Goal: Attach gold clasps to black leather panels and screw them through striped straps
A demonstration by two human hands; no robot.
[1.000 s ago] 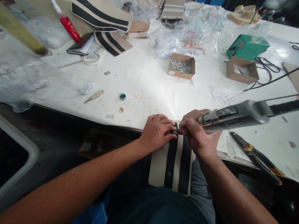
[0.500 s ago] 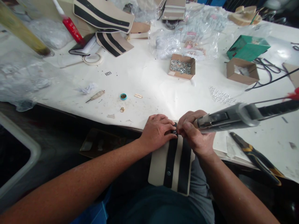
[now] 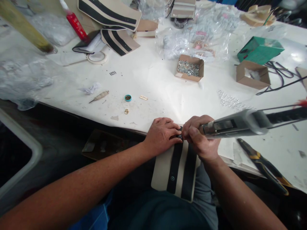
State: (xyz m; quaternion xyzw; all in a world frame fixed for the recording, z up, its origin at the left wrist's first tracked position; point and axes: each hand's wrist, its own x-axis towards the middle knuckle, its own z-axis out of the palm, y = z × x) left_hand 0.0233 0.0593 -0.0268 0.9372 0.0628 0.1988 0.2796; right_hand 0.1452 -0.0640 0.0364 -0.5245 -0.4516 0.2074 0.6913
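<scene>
Nearest, a flat beige panel with two black stripes (image 3: 161, 171) lies over the person's lap, its far end at the bench (image 3: 153, 86) edge. A round metal fastener (image 3: 172, 178) sits low on its left stripe.

At the panel's far end, the left hand (image 3: 161, 134) lies palm down, thumb and fingertips touching the left stripe beside a second small metal fastener (image 3: 180, 136); whether these fingers pinch the panel cannot be told. Just right of it, the right hand (image 3: 202, 137) has its fingers curled tightly around the front end of a grey cylindrical power tool (image 3: 235, 124), which points left toward that fastener; its tip is hidden by the hand.

To the right, black-and-yellow pliers (image 3: 251, 152) lie across the bench's near edge. Beyond the left hand are a small gold-coloured piece (image 3: 126, 111), a round turquoise-rimmed cap (image 3: 128, 97) and a pale-handled pointed tool (image 3: 102, 95). Farther off stands an open brown cardboard box of tiny metal parts (image 3: 185, 77); at the far left, a red bottle with a white nozzle (image 3: 77, 26) leans near more striped pieces (image 3: 120, 41).
</scene>
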